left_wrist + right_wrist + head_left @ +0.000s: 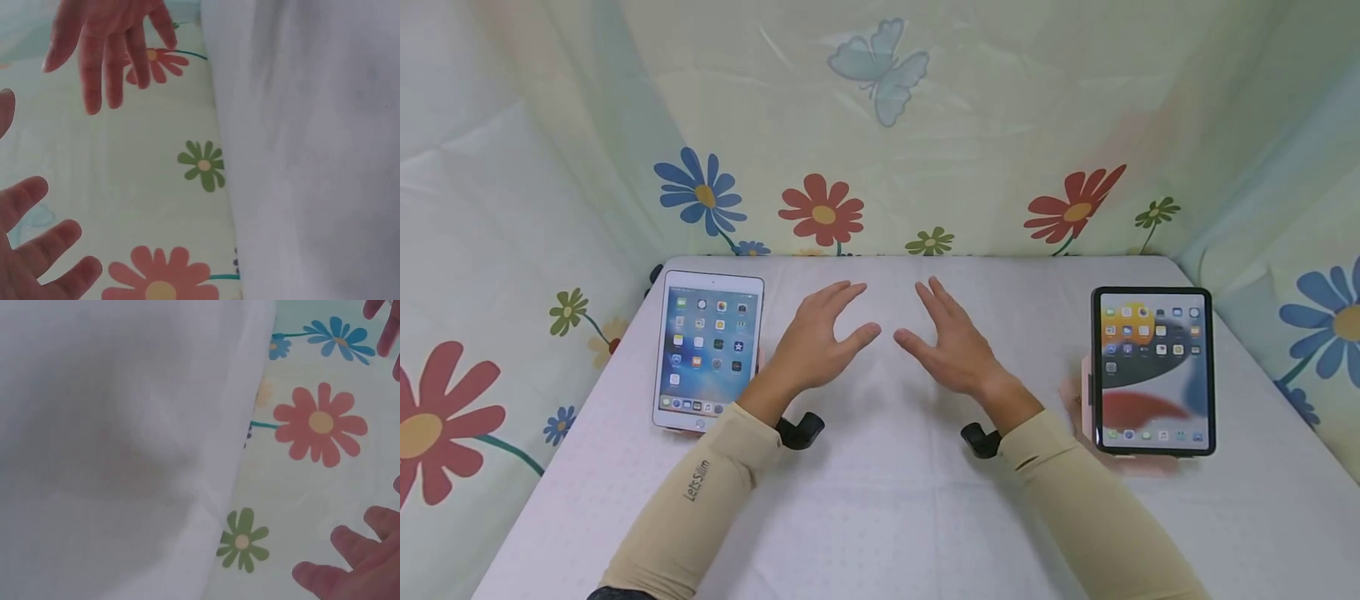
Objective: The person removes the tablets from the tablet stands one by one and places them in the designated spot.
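Left hand (815,340) and right hand (953,346) spread fingers, left sleeve (700,500) partly hiding white tablet (707,350).

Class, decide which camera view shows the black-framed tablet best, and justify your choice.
The head view: the black-framed tablet appears there whole, with nothing in front of it. Neither the left wrist nor the right wrist view shows any of it.

Spread fingers (355,547), white cloth (106,419), perhaps creased

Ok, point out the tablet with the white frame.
The left tablet, nearest the person's left hand; the right tablet has a black frame.
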Motion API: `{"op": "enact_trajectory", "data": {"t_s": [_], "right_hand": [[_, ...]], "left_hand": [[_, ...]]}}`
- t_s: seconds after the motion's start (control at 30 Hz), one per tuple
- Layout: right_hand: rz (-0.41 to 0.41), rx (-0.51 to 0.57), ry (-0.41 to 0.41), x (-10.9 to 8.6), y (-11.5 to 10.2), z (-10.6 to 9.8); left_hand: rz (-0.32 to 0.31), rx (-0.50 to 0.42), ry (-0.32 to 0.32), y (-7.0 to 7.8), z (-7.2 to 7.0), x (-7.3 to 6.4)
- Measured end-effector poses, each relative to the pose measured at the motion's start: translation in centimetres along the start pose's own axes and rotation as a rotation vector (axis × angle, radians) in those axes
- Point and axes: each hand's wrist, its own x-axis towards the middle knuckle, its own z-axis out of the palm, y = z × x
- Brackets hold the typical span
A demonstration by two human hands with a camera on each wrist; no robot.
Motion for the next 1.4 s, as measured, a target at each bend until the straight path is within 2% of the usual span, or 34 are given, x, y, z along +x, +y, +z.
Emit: {"op": "enact_trajectory", "data": {"t_s": [0.13,0.43,0.63,0.8,1.1,1.2,1.4], "right_hand": [[-0.023,0.135,-0.019,-0.1,-0.8,0.2],[-0.080,0.278,0.022,-0.5,-2.0,0.8],[-0.110,0.321,0.019,-0.5,-2.6,1.8],[-0.124,0.372,-0.016,-0.4,-3.0,2.2],[-0.129,0.439,-0.068,0.1,-3.8,2.8],[-0.144,0.410,-0.062,0.3,-4.2,3.1],[-0.156,0.368,-0.084,0.7,-5.5,3.6]], "left_hand": [[0.024,-0.066,0.027,-0.1,-0.9,-0.5],[0.043,-0.137,0.067,-0.4,-2.8,-1.9],[0.078,-0.163,0.101,-1.5,-3.8,-3.0],[0.052,-0.200,0.121,-2.5,-5.0,-3.7],[0.062,-0.245,0.221,-4.5,-7.8,-4.9],[0.035,-0.226,0.272,-5.1,-9.0,-5.3],[-0.064,-0.209,0.369,-6.8,-10.9,-6.0]]}}
